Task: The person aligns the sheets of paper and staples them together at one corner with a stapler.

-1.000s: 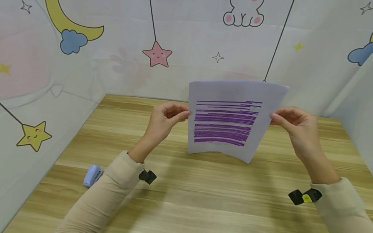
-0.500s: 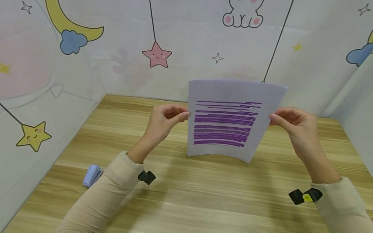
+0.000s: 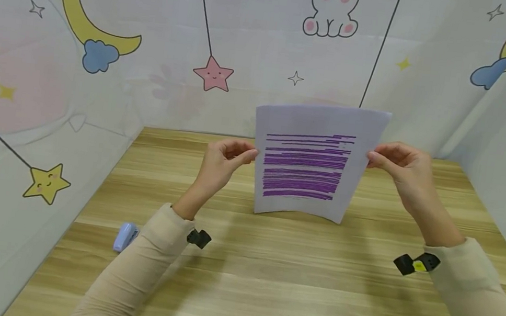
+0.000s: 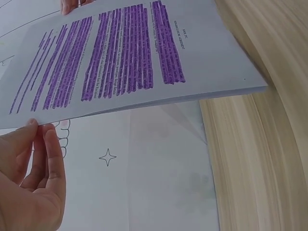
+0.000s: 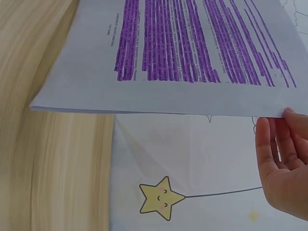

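Note:
A thin stack of white paper sheets (image 3: 307, 120) stands upright over the table, its lower edge at the wood and bowed. Thick purple marker strokes cover most of the printed lines, and the small heading sits at the bottom, so the page is upside down in the head view. My left hand (image 3: 221, 167) pinches the left edge between thumb and fingers. On the opposite edge, my right hand (image 3: 409, 180) pinches the sheets the same way. Layered edges of the paper stack (image 4: 207, 62) show in the left wrist view.
A small lavender stapler (image 3: 126, 237) lies on the wood-grain table (image 3: 292, 300) beside the left forearm. Behind the table hangs a pale cloth backdrop (image 3: 268, 33) printed with stars and moons; similar walls flank both sides.
The top of the paper stack has risen slightly, and my right hand has moved up a little with it. Both hands keep their pinch on the edges.

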Demonstrator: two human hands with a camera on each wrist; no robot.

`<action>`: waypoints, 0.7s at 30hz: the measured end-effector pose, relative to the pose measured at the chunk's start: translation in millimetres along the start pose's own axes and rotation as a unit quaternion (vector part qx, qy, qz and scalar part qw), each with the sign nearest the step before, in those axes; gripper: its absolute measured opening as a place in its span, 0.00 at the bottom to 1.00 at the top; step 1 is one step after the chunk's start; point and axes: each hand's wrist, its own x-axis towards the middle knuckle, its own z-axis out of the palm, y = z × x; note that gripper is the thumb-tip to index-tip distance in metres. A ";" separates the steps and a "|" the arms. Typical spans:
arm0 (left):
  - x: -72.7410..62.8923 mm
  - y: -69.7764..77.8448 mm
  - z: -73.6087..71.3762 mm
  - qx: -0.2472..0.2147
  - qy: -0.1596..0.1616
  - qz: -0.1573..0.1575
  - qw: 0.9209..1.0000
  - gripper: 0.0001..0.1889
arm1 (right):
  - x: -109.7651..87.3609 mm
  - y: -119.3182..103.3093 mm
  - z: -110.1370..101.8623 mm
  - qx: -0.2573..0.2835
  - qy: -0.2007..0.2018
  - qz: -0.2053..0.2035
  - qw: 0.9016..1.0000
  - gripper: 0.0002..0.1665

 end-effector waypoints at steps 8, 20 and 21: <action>1.1 1.5 -2.3 -0.010 -0.021 -0.004 1.000 0.10 | 1.0 -5.0 -2.5 0.006 -0.009 -0.009 1.000 0.08; -0.5 8.3 -4.1 -0.049 -0.055 -0.055 0.996 0.10 | -1.8 -7.9 -6.1 0.013 -0.022 0.036 0.999 0.06; -0.9 8.3 -4.3 -0.049 -0.057 -0.060 0.995 0.10 | -2.5 -7.7 -6.4 0.012 -0.024 0.043 0.999 0.06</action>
